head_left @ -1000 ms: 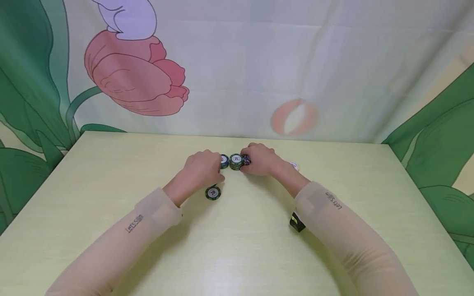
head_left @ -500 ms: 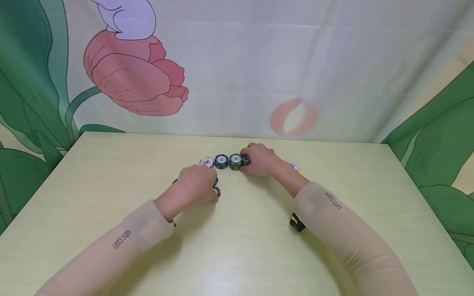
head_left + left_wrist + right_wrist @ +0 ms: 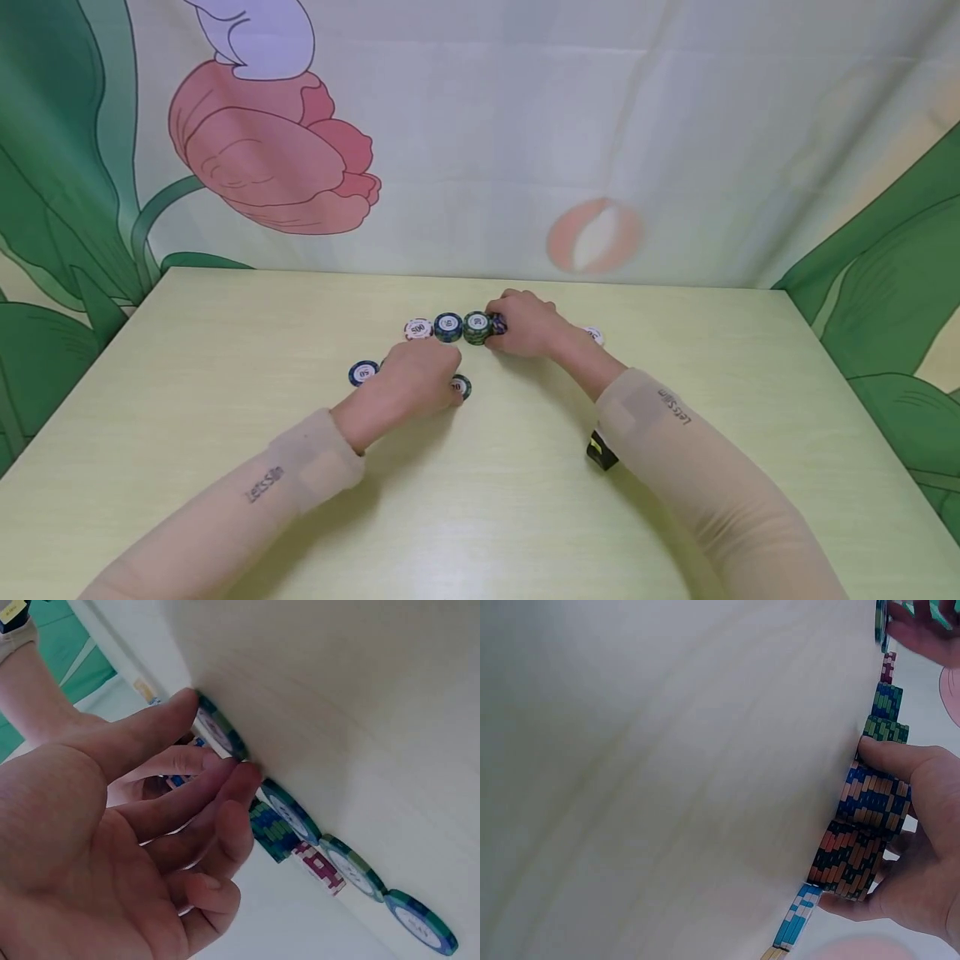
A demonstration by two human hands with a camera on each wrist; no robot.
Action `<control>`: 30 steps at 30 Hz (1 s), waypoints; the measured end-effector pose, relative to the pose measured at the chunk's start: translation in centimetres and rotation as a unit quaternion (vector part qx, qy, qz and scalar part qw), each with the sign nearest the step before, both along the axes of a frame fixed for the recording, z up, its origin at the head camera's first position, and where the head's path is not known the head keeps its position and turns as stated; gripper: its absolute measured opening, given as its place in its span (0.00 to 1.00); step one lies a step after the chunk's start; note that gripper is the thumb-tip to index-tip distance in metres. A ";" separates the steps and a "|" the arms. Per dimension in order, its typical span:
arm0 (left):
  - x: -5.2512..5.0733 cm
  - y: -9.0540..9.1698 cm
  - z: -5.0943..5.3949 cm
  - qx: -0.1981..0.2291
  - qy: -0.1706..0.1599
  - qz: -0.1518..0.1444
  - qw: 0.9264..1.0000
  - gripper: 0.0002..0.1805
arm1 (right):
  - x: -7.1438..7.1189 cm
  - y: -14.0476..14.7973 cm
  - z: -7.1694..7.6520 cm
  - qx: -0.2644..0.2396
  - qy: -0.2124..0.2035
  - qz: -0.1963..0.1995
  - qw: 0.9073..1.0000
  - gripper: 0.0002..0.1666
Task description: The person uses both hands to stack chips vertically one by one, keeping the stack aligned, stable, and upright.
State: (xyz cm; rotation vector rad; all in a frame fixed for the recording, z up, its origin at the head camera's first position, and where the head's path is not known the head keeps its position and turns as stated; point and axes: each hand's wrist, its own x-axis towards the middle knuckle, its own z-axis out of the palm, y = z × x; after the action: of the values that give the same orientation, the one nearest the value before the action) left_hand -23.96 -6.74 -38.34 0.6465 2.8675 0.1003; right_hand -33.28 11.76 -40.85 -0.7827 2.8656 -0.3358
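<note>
My left hand (image 3: 420,375) pinches a green-edged poker chip (image 3: 220,727) between thumb and fingertips, close to the table surface. In the head view, part of that green chip (image 3: 461,387) shows beyond the fingers. My right hand (image 3: 525,323) stays at the back row, its thumb (image 3: 892,756) and fingers spanning a blue-and-orange chip stack (image 3: 874,801) and a black-and-orange chip stack (image 3: 847,859). Left of it stand a green chip stack (image 3: 477,327), a blue-green chip stack (image 3: 448,327) and a lower white-and-red chip stack (image 3: 418,329).
A blue chip (image 3: 363,372) lies left of my left hand, with other flat chips (image 3: 352,866) partly hidden in the head view. Past my right wrist is a white chip (image 3: 594,335). A black device (image 3: 602,450) sits at the right sleeve. A printed curtain (image 3: 480,150) hangs behind the table (image 3: 480,517).
My left hand came away from the back row toward the loose green chip, then shifted right with it in its pinch. My right hand has stayed in place.
</note>
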 end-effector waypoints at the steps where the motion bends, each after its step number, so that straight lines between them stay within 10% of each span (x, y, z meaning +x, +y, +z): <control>1: -0.1 0.0 -0.1 0.005 0.002 -0.002 1.000 0.14 | 0.0 0.0 0.0 0.001 -0.001 0.000 1.000 0.24; 30: -1.3 -0.4 -1.2 0.061 0.035 -0.033 0.997 0.20 | 0.0 0.1 0.4 -0.003 -0.007 -0.001 1.000 0.24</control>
State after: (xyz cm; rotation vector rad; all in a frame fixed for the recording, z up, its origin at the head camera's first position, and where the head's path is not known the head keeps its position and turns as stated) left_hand -25.29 -7.14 -39.55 0.7812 2.9215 0.2496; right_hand -33.24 11.83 -40.49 -0.7752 2.8550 -0.3481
